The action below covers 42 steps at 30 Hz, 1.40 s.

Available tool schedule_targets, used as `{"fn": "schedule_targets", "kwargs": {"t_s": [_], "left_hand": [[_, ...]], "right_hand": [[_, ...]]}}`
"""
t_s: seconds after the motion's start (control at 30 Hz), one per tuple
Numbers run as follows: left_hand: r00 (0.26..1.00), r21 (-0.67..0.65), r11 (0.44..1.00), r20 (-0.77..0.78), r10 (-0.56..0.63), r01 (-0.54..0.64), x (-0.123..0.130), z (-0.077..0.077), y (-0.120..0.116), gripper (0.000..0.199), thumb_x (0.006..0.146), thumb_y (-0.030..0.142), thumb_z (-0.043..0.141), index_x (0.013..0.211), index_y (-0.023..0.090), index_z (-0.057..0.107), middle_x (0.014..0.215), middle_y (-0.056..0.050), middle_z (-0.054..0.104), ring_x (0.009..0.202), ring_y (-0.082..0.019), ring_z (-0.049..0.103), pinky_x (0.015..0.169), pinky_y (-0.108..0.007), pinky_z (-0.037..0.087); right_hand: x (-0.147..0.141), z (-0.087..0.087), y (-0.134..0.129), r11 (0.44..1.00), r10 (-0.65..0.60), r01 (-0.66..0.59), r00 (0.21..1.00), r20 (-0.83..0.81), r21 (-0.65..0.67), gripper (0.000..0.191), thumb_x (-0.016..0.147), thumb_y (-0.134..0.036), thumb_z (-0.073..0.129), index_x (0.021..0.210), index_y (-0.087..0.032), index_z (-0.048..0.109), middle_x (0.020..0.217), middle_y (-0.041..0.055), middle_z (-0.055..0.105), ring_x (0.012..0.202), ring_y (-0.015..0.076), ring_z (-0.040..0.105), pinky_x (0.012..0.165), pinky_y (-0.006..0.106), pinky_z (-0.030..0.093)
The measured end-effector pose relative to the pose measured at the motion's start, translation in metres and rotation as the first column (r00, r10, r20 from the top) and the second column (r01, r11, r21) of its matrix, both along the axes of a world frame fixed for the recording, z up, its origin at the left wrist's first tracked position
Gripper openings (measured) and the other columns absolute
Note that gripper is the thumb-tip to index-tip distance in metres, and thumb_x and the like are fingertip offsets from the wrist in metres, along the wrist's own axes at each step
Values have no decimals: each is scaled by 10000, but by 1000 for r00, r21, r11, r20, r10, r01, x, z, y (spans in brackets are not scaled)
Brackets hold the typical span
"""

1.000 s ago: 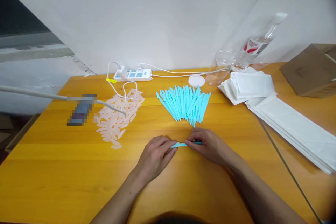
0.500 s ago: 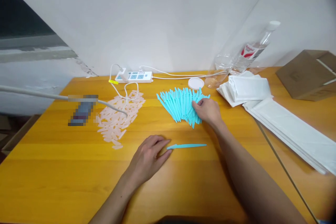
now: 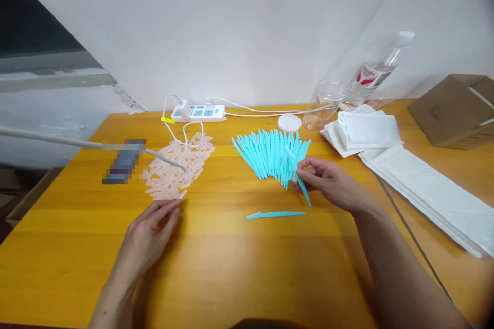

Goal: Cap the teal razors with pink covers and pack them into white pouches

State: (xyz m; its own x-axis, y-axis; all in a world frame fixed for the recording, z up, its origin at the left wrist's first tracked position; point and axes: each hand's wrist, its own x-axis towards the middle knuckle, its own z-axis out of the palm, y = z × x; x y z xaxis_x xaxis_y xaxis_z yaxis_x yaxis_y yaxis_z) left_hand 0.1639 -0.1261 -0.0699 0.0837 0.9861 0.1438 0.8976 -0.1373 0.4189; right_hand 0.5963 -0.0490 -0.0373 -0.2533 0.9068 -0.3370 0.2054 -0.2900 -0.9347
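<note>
A fan-shaped pile of turquoise plastic sticks lies mid-table. Over its right edge, my right hand pinches one turquoise stick, which slants down toward me. A single turquoise stick lies flat and sideways on the wooden table, touched by neither hand. To the left is a spread of small pale pink pieces. My left hand is at the near edge of that spread, fingers drawn together around the end of a pink piece; whether it grips the piece is hard to tell.
A power strip with white cables stands by the wall. A blurred phone lies at the left, under a thick cable. Behind and right are a round white lid, a clear cup, a bottle, white packets and a cardboard box.
My left hand has moved left from the single turquoise stick to the pink pieces. My right hand has lifted a turquoise stick from the pile and drawn slightly back and right.
</note>
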Motion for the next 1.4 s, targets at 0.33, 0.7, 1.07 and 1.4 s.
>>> {"fn": "schedule_targets", "kwargs": {"t_s": [0.33, 0.7, 1.07, 1.4], "left_hand": [[993, -49, 998, -108, -48, 43, -18, -1, -7, 316, 949, 435, 564, 1172, 287, 731, 1150, -27, 692, 983, -190, 710, 793, -244, 565], [973, -94, 988, -183, -142, 126, 19, 5, -3, 256, 980, 391, 515, 1052, 235, 704, 1023, -58, 728, 868, -214, 710, 817, -336, 561], [668, -366, 916, 724, 172, 161, 135, 6, 38, 329, 882, 455, 691, 970, 139, 714, 801, -63, 750, 694, -150, 687, 690, -257, 563], [583, -408, 900, 772, 252, 151, 148, -9, 32, 321, 842, 448, 753, 933, 141, 754, 779, -57, 766, 675, -135, 688, 680, -238, 557]], "right_hand": [[-13, -14, -24, 934, 297, -338, 914, 277, 113, 364, 943, -512, 536, 868, -194, 696, 690, -26, 517, 615, 115, 403, 560, 254, 313], [-14, -24, -29, 909, 294, -377, 883, 366, 179, 340, 966, -434, 497, 939, -197, 739, 751, 5, 614, 664, 142, 485, 591, 259, 358], [-14, -23, -31, 911, 252, -350, 891, 377, 219, 321, 971, -411, 500, 917, -199, 735, 767, 4, 647, 682, 146, 522, 610, 259, 371], [-16, -19, -31, 925, 228, -314, 909, 349, 214, 300, 967, -412, 525, 930, -201, 736, 822, 14, 693, 712, 151, 568, 656, 262, 405]]}}
